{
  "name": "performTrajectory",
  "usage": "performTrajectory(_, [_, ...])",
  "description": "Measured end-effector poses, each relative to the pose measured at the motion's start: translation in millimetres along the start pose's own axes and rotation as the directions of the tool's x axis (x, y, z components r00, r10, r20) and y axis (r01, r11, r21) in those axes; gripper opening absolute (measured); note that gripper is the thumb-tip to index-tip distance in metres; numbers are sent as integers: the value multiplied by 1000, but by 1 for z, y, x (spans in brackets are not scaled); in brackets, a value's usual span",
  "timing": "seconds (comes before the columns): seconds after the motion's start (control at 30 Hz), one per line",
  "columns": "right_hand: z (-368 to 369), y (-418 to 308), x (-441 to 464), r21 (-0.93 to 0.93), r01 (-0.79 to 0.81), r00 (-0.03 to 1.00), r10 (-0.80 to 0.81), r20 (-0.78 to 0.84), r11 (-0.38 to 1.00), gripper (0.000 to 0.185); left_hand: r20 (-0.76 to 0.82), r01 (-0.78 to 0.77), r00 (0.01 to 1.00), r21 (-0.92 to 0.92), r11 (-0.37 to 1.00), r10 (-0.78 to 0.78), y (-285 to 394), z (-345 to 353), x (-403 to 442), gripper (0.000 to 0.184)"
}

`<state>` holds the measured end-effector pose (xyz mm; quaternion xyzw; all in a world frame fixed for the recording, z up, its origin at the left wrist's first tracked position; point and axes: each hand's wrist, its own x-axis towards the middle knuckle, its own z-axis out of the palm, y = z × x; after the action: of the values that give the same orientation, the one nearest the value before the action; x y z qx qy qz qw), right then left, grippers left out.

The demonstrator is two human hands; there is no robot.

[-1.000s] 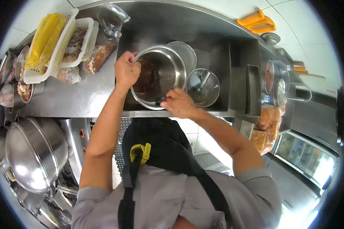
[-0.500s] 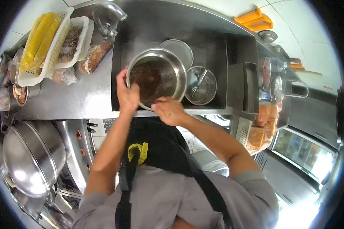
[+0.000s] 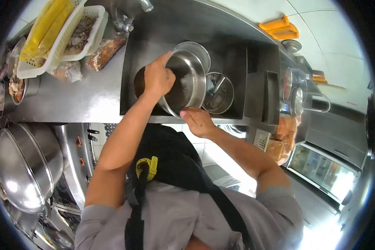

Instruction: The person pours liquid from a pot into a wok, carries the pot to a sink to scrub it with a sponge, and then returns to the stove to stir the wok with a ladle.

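A deep steel pot [image 3: 191,85] is tilted over the sink [image 3: 233,50], its inside wet and shiny. My left hand [image 3: 159,78] is closed on the pot's left rim. At the near edge, my right hand [image 3: 198,121] grips the rim with the thumb showing. A dark brown round patch [image 3: 140,81] shows in the sink left of the pot; I cannot tell what it is. Behind the pot lies a round steel lid or shallow pan [image 3: 199,53], partly covered. To the right stands another steel pot [image 3: 229,100] with a whisk [image 3: 217,86] in it.
A faucet [image 3: 123,23] rises at the back left. White plastic baskets [image 3: 56,66] hold yellow packages and other food, beside a wrapped piece of meat [image 3: 105,54]. Bagged bread [image 3: 285,133] sits at the right. Large steel bowls [image 3: 27,166] are at the lower left.
The pot has tipped to the left and moved slightly right, and its dark contents no longer show inside. My left hand has moved up and right along the rim.
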<state>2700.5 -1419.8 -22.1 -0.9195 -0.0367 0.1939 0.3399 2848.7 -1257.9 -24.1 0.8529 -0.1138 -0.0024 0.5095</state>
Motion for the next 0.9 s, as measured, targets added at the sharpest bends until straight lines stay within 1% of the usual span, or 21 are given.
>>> performTrajectory(0.07, [-3,56,15,-175,135,982,-108,153,975,30,78,-5,997,35,999,2,7,-1,9,50])
performTrajectory(0.1, [-23,95,37,-375,285,951,-211,225,882,22,45,-53,998,62,997,50,7,0,17,50])
performTrajectory(0.13, [-58,70,59,-399,307,950,-302,76,864,17,19,-86,996,88,992,84,4,5,15,50])
performTrajectory(0.17, [-55,120,98,-588,425,891,-433,136,688,12,5,-108,994,113,988,108,0,9,10,51])
performTrajectory(0.27, [-66,71,115,-762,418,849,-510,135,495,9,66,-87,994,55,995,84,0,1,12,51])
performTrajectory(0.3, [-44,83,98,-660,282,912,-409,-43,697,10,97,-41,995,42,998,37,1,-5,11,52])
performTrajectory(0.33, [-31,81,78,-625,170,940,-315,-128,762,10,100,-33,994,25,999,30,-1,-5,11,52])
performTrajectory(0.4, [-17,75,51,-525,-46,952,-122,-281,850,12,92,-17,996,-3,1000,17,-1,-4,12,52])
performTrajectory(0.43, [-20,77,65,-571,-138,946,-63,-317,809,15,81,-19,997,10,1000,18,-1,-4,10,51])
performTrajectory(0.5, [-47,85,123,-515,28,845,-295,-445,857,18,64,-36,997,38,999,34,3,1,11,50])
performTrajectory(0.53, [-61,72,155,-562,216,784,-485,-387,799,17,63,-52,997,73,996,48,4,0,14,50])
performTrajectory(0.57, [-69,56,177,-592,384,691,-646,-324,709,16,74,-67,996,107,992,59,3,-3,17,49])
performTrajectory(0.6, [-71,48,186,-586,395,669,-659,-344,707,19,88,-78,994,137,988,66,-1,-4,18,49])
performTrajectory(0.63, [-70,43,191,-582,407,648,-672,-360,704,23,-40,-268,961,116,956,274,-14,-2,22,48])
performTrajectory(0.67, [-68,40,189,-578,419,628,-683,-373,700,27,1,-239,971,108,965,240,-23,4,16,49])
performTrajectory(0.7, [-63,58,175,-531,302,701,-562,-439,792,27,40,-213,977,101,972,210,-18,3,13,49])
performTrajectory(0.73, [-51,70,147,-416,40,831,-261,-490,908,25,64,-196,980,93,976,190,-11,0,18,49])
performTrajectory(0.77, [-36,77,111,-292,-243,859,66,-508,925,24,115,-81,991,57,995,74,1,-5,16,50])
performTrajectory(0.83, [-19,85,50,13,-414,871,401,-283,910,30,149,-9,989,40,999,3,4,-6,15,50])
performTrajectory(0.87, [-21,85,57,-62,-375,880,334,-337,925,29,160,29,986,40,999,-35,4,-6,16,51])
performTrajectory(0.9, [-23,87,64,-128,-344,880,272,-390,930,28,137,-21,991,52,998,14,4,-5,12,51])
